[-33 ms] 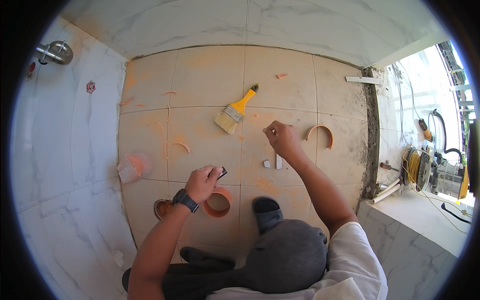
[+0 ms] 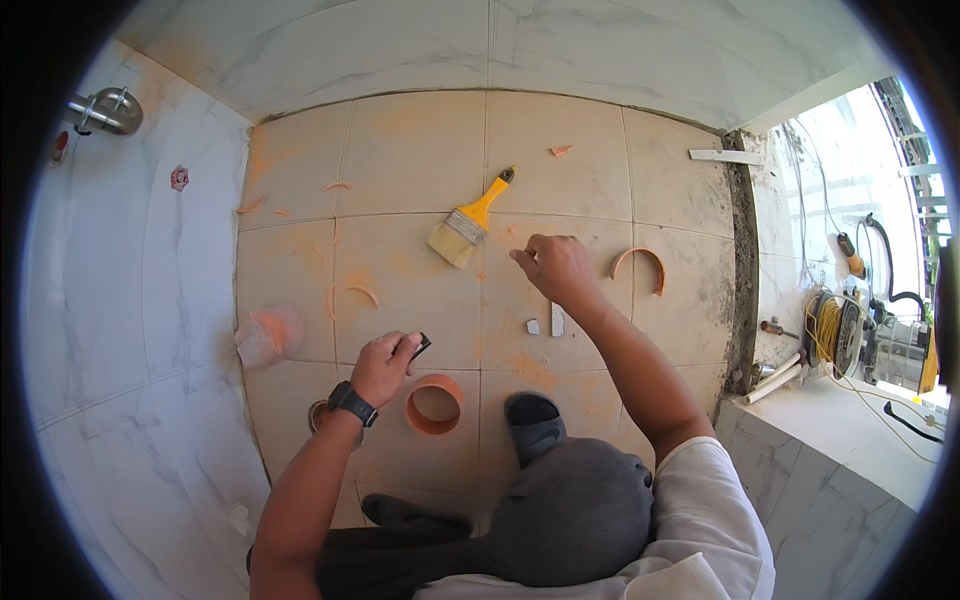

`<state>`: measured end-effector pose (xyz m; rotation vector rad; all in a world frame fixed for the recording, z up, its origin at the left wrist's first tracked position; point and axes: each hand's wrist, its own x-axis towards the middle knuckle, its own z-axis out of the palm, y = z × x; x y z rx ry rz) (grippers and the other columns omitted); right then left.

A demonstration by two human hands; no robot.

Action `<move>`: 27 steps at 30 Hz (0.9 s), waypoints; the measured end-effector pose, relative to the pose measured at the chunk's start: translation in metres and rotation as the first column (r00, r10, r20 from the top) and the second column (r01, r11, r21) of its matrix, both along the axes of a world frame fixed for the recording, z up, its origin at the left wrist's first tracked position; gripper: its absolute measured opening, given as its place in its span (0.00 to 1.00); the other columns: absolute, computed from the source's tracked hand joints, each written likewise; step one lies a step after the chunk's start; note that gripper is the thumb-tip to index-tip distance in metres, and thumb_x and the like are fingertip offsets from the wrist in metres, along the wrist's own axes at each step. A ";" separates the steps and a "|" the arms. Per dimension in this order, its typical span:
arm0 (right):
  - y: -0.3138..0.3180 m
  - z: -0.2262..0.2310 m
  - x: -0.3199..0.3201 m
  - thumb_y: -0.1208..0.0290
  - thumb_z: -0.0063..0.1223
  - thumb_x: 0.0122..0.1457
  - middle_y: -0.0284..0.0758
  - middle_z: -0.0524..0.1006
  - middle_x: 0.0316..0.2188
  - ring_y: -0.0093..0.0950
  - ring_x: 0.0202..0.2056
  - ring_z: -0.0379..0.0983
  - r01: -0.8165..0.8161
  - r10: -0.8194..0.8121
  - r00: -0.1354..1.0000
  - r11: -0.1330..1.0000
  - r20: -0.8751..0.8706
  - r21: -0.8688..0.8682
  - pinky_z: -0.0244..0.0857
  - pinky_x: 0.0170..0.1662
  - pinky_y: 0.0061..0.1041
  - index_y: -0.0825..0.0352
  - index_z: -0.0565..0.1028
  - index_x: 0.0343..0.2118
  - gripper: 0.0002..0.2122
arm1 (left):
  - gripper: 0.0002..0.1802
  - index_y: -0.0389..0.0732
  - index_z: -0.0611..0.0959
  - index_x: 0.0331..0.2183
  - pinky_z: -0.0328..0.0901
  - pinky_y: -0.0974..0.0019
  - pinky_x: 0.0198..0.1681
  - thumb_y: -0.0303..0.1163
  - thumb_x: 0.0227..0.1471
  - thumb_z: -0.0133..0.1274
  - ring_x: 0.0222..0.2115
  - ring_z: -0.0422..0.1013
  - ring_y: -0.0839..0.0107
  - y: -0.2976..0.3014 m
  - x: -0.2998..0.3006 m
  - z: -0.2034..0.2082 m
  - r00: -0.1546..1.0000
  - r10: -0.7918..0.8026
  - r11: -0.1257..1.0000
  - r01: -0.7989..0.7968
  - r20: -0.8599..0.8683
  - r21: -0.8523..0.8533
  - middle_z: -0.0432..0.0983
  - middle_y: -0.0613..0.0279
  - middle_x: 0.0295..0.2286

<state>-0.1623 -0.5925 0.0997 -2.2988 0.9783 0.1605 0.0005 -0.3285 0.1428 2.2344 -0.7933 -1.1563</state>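
My left hand (image 2: 381,368), a dark watch (image 2: 353,402) on its wrist, is closed around a small black object (image 2: 422,344) whose kind I cannot make out. Just below it, an orange pipe ring (image 2: 434,428) stands on the tiled floor. My right hand (image 2: 558,268) hovers with its fingers pinched together; whatever may be in them is hidden. To its left lies a wide paintbrush (image 2: 459,238) with a yellow handle and pale bristles. A curved orange pipe piece (image 2: 657,268) rests to its right. Two small whitish pieces (image 2: 557,320) lie under my right forearm.
By the left wall stands a translucent container (image 2: 270,336) with orange material inside. Thin orange shavings (image 2: 360,293) and dust are scattered about. Partly behind my left wrist is a round floor opening (image 2: 319,414). On the right ledge are a cable reel (image 2: 832,330), white pipes (image 2: 775,380) and tools.
My left hand has shifted slightly left with the black object. My right hand has moved a little up and left, fingers still together.
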 end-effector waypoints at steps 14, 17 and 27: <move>-0.031 -0.031 0.059 0.66 0.55 0.50 0.44 0.78 0.30 0.43 0.33 0.77 -0.112 0.134 0.989 0.954 0.062 -0.279 0.70 0.38 0.41 0.67 0.73 0.34 0.12 | 0.18 0.33 0.75 0.31 0.64 0.62 0.26 0.41 0.59 0.53 0.21 0.68 0.69 0.174 0.181 0.030 0.726 0.562 0.800 -0.599 0.396 -0.035 0.74 0.60 0.22; -0.012 -0.013 -0.002 0.60 0.60 0.50 0.44 0.79 0.27 0.43 0.33 0.78 0.003 -0.009 0.999 0.992 -0.049 -0.129 0.71 0.36 0.42 0.67 0.76 0.34 0.15 | 0.28 0.30 0.76 0.26 0.63 0.57 0.32 0.50 0.59 0.53 0.23 0.67 0.64 0.188 0.200 0.012 0.641 0.548 0.780 -0.624 0.537 -0.051 0.74 0.55 0.22; 0.053 -0.009 -0.091 0.50 0.64 0.47 0.45 0.79 0.23 0.43 0.29 0.78 0.251 -0.264 0.941 0.964 -0.212 -0.087 0.71 0.33 0.40 0.68 0.74 0.32 0.23 | 0.55 0.19 0.73 0.46 0.67 0.57 0.48 0.63 0.34 0.68 0.43 0.75 0.49 0.148 0.188 -0.010 0.454 0.498 0.749 -0.655 0.739 -0.102 0.77 0.35 0.40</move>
